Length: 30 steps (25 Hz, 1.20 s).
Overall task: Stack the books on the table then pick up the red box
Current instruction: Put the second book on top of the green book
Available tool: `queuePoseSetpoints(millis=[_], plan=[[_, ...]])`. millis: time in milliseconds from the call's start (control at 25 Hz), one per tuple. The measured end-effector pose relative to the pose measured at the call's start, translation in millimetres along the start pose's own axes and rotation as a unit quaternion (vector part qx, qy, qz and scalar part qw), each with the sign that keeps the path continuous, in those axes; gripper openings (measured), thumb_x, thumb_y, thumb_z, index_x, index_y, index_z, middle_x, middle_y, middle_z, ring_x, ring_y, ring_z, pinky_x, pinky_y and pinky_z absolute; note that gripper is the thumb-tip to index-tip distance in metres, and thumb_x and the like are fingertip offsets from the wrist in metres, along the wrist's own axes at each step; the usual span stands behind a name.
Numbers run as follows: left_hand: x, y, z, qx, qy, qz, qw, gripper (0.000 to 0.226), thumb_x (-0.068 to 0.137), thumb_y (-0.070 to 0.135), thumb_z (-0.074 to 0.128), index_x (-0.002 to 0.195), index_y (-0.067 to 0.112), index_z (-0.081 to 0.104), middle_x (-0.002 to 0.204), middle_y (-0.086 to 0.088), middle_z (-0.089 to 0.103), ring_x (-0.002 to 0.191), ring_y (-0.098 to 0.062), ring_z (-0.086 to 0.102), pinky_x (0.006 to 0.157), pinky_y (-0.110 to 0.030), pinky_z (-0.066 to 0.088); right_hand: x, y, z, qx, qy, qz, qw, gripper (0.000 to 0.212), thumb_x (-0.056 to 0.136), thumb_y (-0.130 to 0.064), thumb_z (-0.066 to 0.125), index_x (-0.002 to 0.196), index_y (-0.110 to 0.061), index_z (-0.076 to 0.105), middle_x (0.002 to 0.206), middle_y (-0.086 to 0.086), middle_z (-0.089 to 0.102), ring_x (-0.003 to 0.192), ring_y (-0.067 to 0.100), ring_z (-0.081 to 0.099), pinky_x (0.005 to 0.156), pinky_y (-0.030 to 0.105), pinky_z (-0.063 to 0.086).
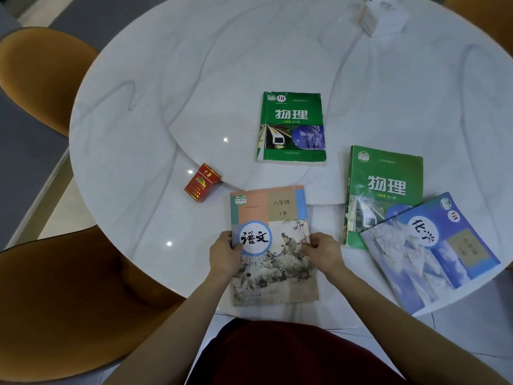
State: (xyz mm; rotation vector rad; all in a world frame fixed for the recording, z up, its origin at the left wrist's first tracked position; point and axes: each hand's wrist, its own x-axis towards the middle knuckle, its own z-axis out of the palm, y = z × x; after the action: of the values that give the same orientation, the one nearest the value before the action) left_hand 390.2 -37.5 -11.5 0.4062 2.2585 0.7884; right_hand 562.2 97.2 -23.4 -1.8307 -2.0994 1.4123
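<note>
A beige and orange textbook (273, 218) lies near the table's front edge. My left hand (224, 255) grips its left edge and my right hand (323, 252) grips its right edge, thumbs on the cover. One green book (291, 127) lies flat in the middle of the table. A second green book (384, 187) lies to the right, and a blue book (427, 251) rests tilted over its lower corner. The small red box (202, 182) stands left of the beige book, apart from it.
The round white marble table (166, 93) has orange chairs (41, 76) at the left and front left. A white tissue box (384, 16) sits at the far right. The blue book overhangs the table's right front edge.
</note>
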Motion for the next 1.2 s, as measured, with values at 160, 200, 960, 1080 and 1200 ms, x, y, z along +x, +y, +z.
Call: queuePoseSetpoints(millis=[160, 200, 960, 1080, 1200], plan=[[-11.7, 3.6, -6.0, -0.094, -0.003, -0.002, 0.996, 0.032, 0.093, 0.006, 0.051, 0.125, 0.007, 0.049, 0.115, -0.020, 0.062, 0.091, -0.027, 0.056, 0.075, -0.034, 0.048, -0.9, -1.3, -5.1, 0.088, -0.024, 0.034, 0.995, 0.014, 0.082, -0.006, 0.067, 0.094, 0.000, 0.065, 0.084, 0.013, 0.066, 0.079, 0.025, 0.059, 0.071, 0.030, 0.046], [-14.5, 4.0, -6.8, -0.108, -0.002, 0.005, 0.994, 0.033, 0.093, 0.007, 0.051, 0.126, 0.008, 0.048, 0.114, -0.020, 0.062, 0.091, -0.027, 0.056, 0.070, -0.030, 0.047, -2.0, -2.3, -7.0, 0.106, -0.027, 0.032, 0.994, 0.012, 0.082, -0.004, 0.066, 0.093, -0.001, 0.064, 0.081, 0.010, 0.064, 0.077, 0.024, 0.057, 0.068, 0.028, 0.045], [69.5, 155.0, -40.2, -0.214, -0.031, 0.112, 0.970, 0.030, 0.094, 0.008, 0.052, 0.123, 0.013, 0.054, 0.095, -0.010, 0.066, 0.080, -0.015, 0.060, 0.067, -0.028, 0.048, 54.0, -113.2, -119.2, 0.270, -0.027, -0.022, 0.962, 0.008, 0.087, 0.001, 0.061, 0.090, -0.006, 0.058, 0.084, 0.003, 0.061, 0.075, 0.014, 0.059, 0.068, 0.022, 0.049], [106.3, 185.9, -38.5, -0.199, -0.031, 0.116, 0.973, 0.031, 0.094, 0.008, 0.052, 0.124, 0.012, 0.053, 0.097, -0.013, 0.066, 0.085, -0.021, 0.060, 0.066, -0.026, 0.047, 90.8, -134.2, -130.4, 0.269, -0.011, -0.025, 0.963, 0.021, 0.087, 0.004, 0.059, 0.074, -0.012, 0.058, 0.072, 0.003, 0.059, 0.064, 0.013, 0.055, 0.062, 0.023, 0.047], [139.7, 209.7, -34.1, -0.186, -0.029, 0.122, 0.974, 0.033, 0.093, 0.007, 0.052, 0.126, 0.010, 0.053, 0.100, -0.016, 0.066, 0.090, -0.025, 0.060, 0.074, -0.032, 0.048, 128.5, -148.4, -137.2, 0.262, 0.002, -0.029, 0.965, 0.024, 0.087, 0.005, 0.060, 0.070, -0.012, 0.058, 0.068, 0.004, 0.058, 0.059, 0.014, 0.053, 0.059, 0.024, 0.046]])
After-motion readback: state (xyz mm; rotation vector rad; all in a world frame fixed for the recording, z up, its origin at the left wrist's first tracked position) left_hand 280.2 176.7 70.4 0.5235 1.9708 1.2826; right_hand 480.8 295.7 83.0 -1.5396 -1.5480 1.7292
